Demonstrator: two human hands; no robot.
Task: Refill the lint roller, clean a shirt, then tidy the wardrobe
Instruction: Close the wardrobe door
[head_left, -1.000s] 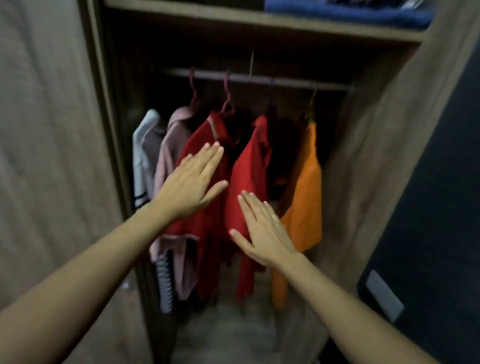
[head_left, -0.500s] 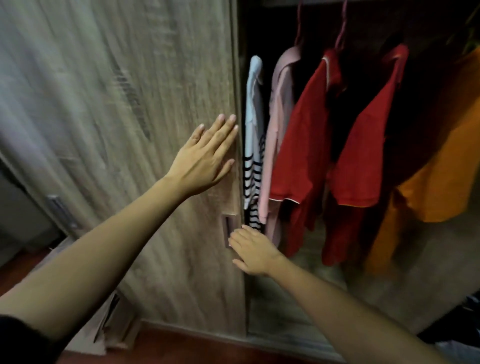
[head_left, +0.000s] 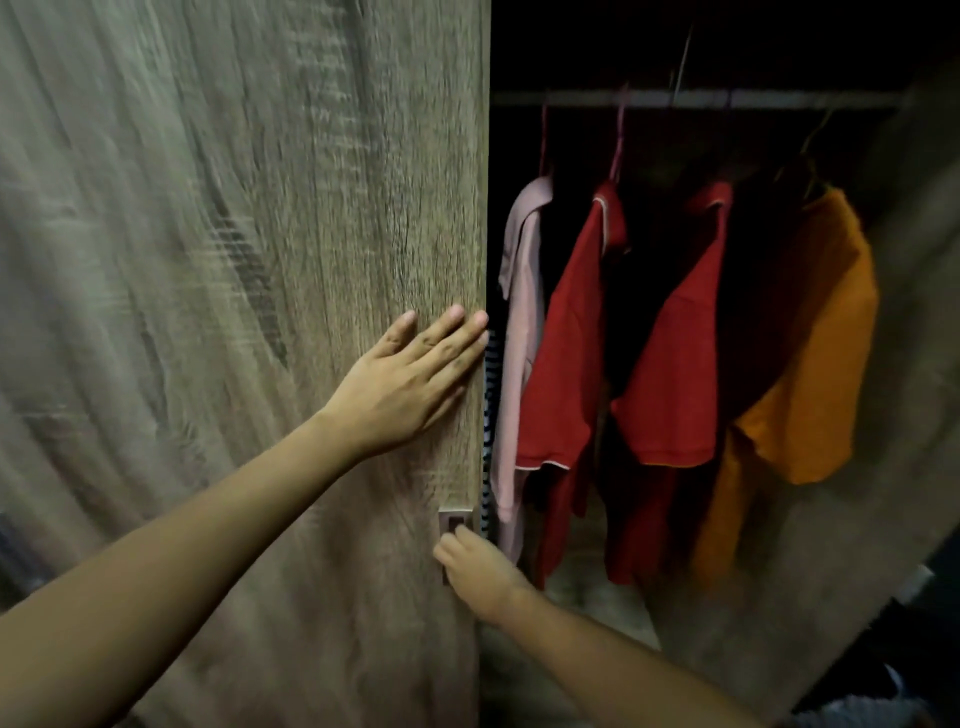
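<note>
Big wood-grain sliding door (head_left: 249, 312) fills the left side, and the wardrobe (head_left: 862, 519) stands right in front of the person, its right half open and dark. This looks like the tidying stage, with the door about to be slid shut. Inside, an orange shirt (head_left: 810, 353), the right red shirt (head_left: 675, 364), the left red shirt (head_left: 566, 338) and a pink shirt (head_left: 522, 312) hang neatly from the rail (head_left: 701, 98), with a striped garment (head_left: 488, 415) just at the door's edge. The left hand (head_left: 410, 384) lies flat on the door, fingers straight. The right hand (head_left: 478, 571) is below it, fingers curled into the recessed handle (head_left: 456, 519). Next comes a steady sideways pull, without pinching that striped garment.
</note>
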